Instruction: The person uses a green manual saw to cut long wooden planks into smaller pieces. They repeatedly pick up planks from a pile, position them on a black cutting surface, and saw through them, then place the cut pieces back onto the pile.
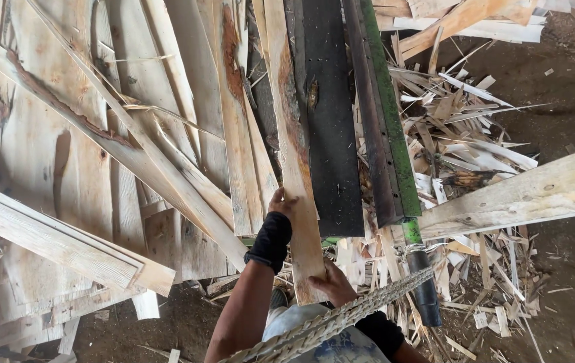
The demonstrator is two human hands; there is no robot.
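A long pale wooden slat with a bark edge (294,154) runs from the top of the view down to my body. My left hand (280,202), with a black wrist band, grips the slat's left edge about midway. At the slat's near end, my right hand (331,282) holds it from below, with the fingers wrapped under the wood. The slat lies over a heap of similar rough boards (133,134). A braided rope (341,319) crosses in front of my right forearm.
A dark flat plank (331,134) and a green-edged metal bar (388,114) with a black handle end (427,296) lie right of the slat. Splintered offcuts (455,148) litter the dirt ground. A thick pale beam (522,195) enters from the right.
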